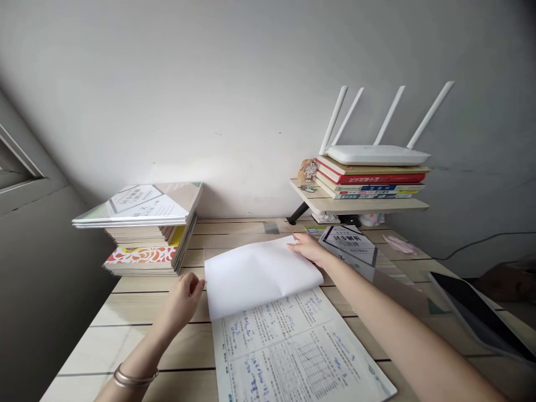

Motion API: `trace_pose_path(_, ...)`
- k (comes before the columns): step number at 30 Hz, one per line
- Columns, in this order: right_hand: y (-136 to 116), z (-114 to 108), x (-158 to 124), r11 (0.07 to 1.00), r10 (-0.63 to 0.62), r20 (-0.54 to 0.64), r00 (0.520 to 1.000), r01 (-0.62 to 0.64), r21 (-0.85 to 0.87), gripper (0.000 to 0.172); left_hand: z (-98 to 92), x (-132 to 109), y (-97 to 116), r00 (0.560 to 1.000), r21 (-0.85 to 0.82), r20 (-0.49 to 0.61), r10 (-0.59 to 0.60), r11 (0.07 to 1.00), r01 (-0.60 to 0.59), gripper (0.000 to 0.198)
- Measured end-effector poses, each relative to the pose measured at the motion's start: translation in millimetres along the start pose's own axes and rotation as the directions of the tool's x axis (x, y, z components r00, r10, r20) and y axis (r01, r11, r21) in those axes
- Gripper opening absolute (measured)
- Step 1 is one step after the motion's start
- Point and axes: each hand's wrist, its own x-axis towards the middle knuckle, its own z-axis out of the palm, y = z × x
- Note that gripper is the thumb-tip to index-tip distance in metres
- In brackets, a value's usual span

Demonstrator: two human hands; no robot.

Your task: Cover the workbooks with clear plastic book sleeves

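Note:
A blank white sheet of paper [259, 271] lies folded over the upper part of a printed worksheet [293, 352] with blue handwriting on it. At the sheet's left edge is my left hand [184, 298], its fingers curled closed and the tips meeting the paper edge. My right hand [309, 249] reaches across to the sheet's upper right corner and grips it, fingers on top. Just beyond the sheet, a thin see-through plastic piece [238, 240] seems to lie on the desk.
A pile of books and booklets [142, 245] stands at the left. Right of the worksheet lie a grey-and-white booklet [349, 248] and a dark tablet-like device [477, 312]. Above, a small raised shelf [364, 205] carries stacked books [372, 178] and a white router [377, 153].

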Motion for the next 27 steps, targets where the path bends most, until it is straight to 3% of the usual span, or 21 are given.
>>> trace_pose_path(2,4.8,-0.1,0.4,0.999,-0.016,-0.01,1.0,0.016,-0.033,0.02,6.5,13.8,-5.5,0.993,-0.347,-0.009,-0.121,0.931,0.11,0.02)
trace_pose_path(4,10.3,-0.5,0.5,0.997,-0.028,-0.026,0.999,0.027,-0.066,0.019,15.8,20.0,-8.4,0.97,-0.613,0.032,-0.24,0.762,0.209,0.024)
trace_pose_path(7,16.0,-3.3,2.2,0.991,-0.048,-0.078,0.996,0.038,-0.126,0.019,25.3,23.2,-9.1,0.943,-0.792,0.063,-0.326,0.559,0.246,0.038)
trace_pose_path(11,11.4,-1.8,-2.3,0.974,-0.096,-0.22,0.971,0.046,-0.223,0.034,22.8,27.5,-5.2,0.954,-0.842,0.209,-0.215,0.456,0.287,0.054)
trace_pose_path(13,2.4,11.4,-18.1,0.924,-0.246,-0.348,0.905,0.111,-0.366,0.044,20.8,30.3,-2.3,0.944,-0.836,0.311,-0.113,0.439,0.329,0.055)
trace_pose_path(14,-3.2,22.7,-30.9,0.863,-0.375,-0.385,0.843,0.165,-0.477,0.046,20.8,31.7,-1.0,0.935,-0.835,0.348,-0.075,0.429,0.345,0.054)
trace_pose_path(15,-9.1,37.2,-46.6,0.757,-0.53,-0.368,0.764,0.23,-0.612,0.045,21.7,32.9,0.0,0.927,-0.835,0.371,-0.052,0.418,0.358,0.053)
trace_pose_path(16,-14.7,54.2,-64.5,0.649,-0.64,-0.283,0.714,0.306,-0.697,0.043,23.2,33.8,0.6,0.923,-0.838,0.381,-0.046,0.405,0.366,0.054)
trace_pose_path(18,-24.3,92.2,-101.3,0.431,-0.742,-0.001,0.67,0.476,-0.767,0.047,27.6,34.3,0.7,0.92,-0.845,0.384,-0.075,0.374,0.383,0.062)
trace_pose_path(20,-30.1,128.6,-130.6,0.268,-0.712,0.253,0.655,0.587,-0.764,0.06,32.1,32.7,-0.3,0.922,-0.855,0.372,-0.111,0.346,0.386,0.072)
trace_pose_path(23,-32.5,168.2,-147.9,0.208,-0.665,0.368,0.65,0.634,-0.745,0.077,36.0,27.7,-2.2,0.928,-0.875,0.354,-0.118,0.31,0.373,0.081)
trace_pose_path(27,-30.2,193.0,-141.0,0.267,-0.602,0.323,0.73,0.565,-0.78,0.073,36.9,23.5,-5.6,0.927,-0.891,0.361,-0.102,0.256,0.375,0.087)
